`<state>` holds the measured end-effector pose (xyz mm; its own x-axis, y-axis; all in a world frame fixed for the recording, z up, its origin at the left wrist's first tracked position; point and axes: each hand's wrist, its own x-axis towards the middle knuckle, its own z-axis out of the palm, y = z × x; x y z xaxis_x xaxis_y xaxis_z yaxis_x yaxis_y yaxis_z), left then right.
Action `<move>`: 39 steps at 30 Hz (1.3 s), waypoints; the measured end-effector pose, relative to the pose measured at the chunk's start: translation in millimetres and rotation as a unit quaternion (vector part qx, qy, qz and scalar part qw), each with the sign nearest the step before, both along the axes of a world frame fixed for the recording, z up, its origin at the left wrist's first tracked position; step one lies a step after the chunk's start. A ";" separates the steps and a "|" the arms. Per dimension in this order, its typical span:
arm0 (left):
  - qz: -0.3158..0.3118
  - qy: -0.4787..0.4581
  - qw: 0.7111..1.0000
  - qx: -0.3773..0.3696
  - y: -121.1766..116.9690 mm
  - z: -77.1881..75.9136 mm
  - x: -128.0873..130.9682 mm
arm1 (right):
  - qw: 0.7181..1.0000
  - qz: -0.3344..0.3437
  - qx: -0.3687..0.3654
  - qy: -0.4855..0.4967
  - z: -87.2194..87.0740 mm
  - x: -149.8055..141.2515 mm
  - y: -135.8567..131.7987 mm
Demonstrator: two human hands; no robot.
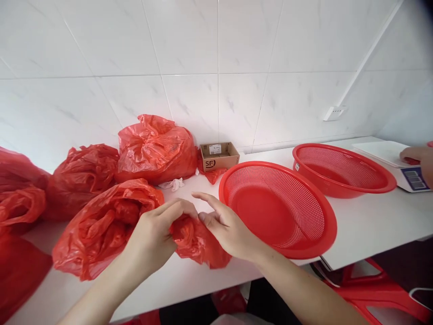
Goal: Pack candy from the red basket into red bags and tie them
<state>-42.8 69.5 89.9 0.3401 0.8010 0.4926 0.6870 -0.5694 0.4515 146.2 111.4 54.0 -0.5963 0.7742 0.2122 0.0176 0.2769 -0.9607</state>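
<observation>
A small red plastic bag [201, 246], bunched and crinkled, is between my two hands at the front of the white table [182, 280]. My left hand [157, 228] is closed on the bag's left upper part, its fingers bent over the edge. On the other side, my right hand [225, 225] pinches the gathered top, the thumb against the plastic and the index finger stretched out. What the bag contains is hidden. Just left of my left hand lies an open red plastic bag [98, 239] with smaller red bundles inside. A red mesh basket [264, 212] stands right of my right hand.
Large red bags [155, 151] crowd the left and back. A small cardboard box [219, 161] sits by the tiled wall, near a crumpled white scrap [174, 184]. Farther right are a second red basket [341, 185], a scale [414, 178] and another person's hand [419, 158].
</observation>
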 end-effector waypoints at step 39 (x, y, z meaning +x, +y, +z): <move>0.011 -0.397 0.836 -0.379 -30.7 -63.8 20.1 | 0.988 0.008 0.137 -0.067 14.2 -12.0 -5.6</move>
